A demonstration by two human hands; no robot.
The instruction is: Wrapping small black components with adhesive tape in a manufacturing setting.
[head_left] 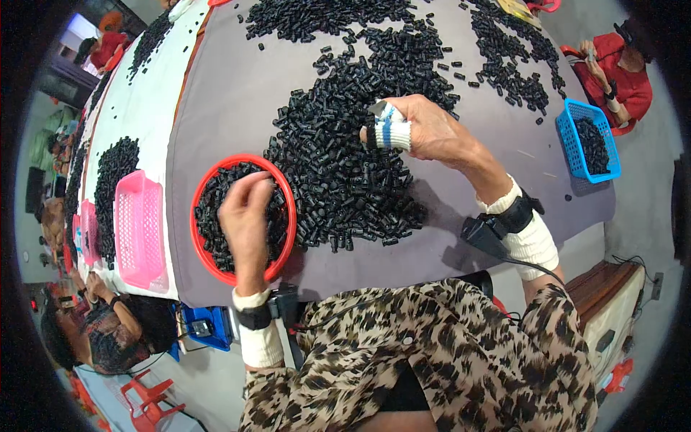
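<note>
Head view shows us a big desk (223,79) with a gray cloth top. Lots of small black pieces (345,158) lie on it in a large, messy pile, and more heaps sit near the far edge. A round red basket (293,209), full of the same pieces, stands at the near left side of the pile.

We see the left hand (247,212) over this basket, its fingers bent in. They are blurry, so we cannot tell if they hold a piece. The right hand (432,129) is over the pile, with a white and blue knit band (392,135) around its fingers. They are curled, but we cannot tell how wide they are or what they hold.

On the left we see a white tabletop (147,101) with more black heaps and a pink basket (139,230). At the right edge of the gray top sits a blue basket (612,169) with black pieces inside. Near it sits a person in red (633,83). Another person in dark clothes (119,324) is at the lower left, above a red plastic stool (150,403). A brown wooden bench (608,291) stands on the gray floor (637,230) at the right.
</note>
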